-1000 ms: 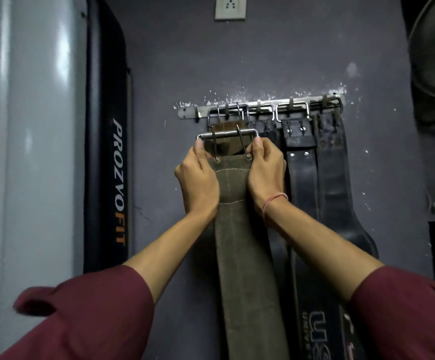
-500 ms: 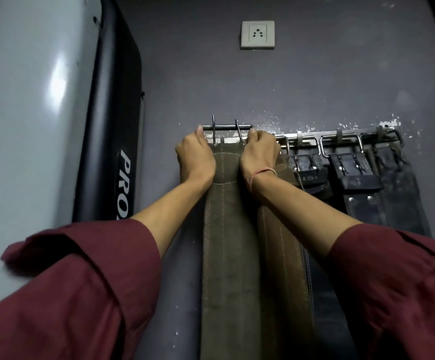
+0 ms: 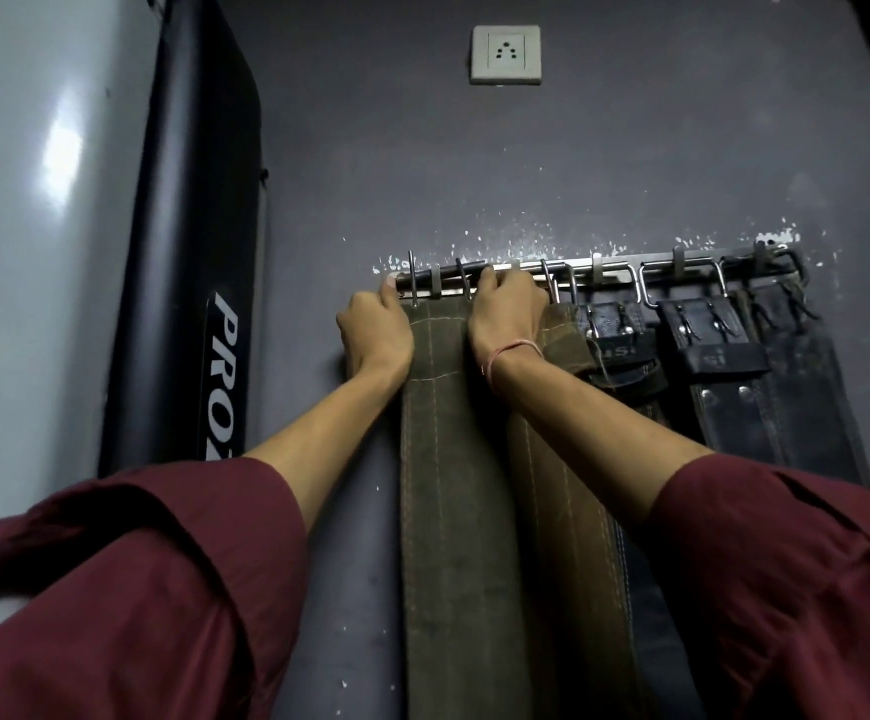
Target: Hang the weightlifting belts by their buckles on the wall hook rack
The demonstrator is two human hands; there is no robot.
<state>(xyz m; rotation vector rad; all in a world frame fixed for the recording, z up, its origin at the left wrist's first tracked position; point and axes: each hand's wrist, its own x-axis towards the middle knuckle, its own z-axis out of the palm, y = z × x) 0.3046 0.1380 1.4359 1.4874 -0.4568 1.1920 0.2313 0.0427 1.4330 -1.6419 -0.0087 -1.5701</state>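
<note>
**A:** Which step is this?

**B:** Seating the olive belt (image 3: 453, 459) by its buckle (image 3: 440, 281) at the left end of the wall hook rack (image 3: 614, 270). The left hand (image 3: 375, 330) and right hand (image 3: 508, 314) each curl their fingers (image 3: 490, 279) round one end of the buckle, gripping it against the rail.

**A:** Has it caught?

**B:** I can't tell. Next, I'd judge, it needs lowering onto a hook and a gentle release. The dark belts (image 3: 708, 350) hang further right along the rack.
</note>
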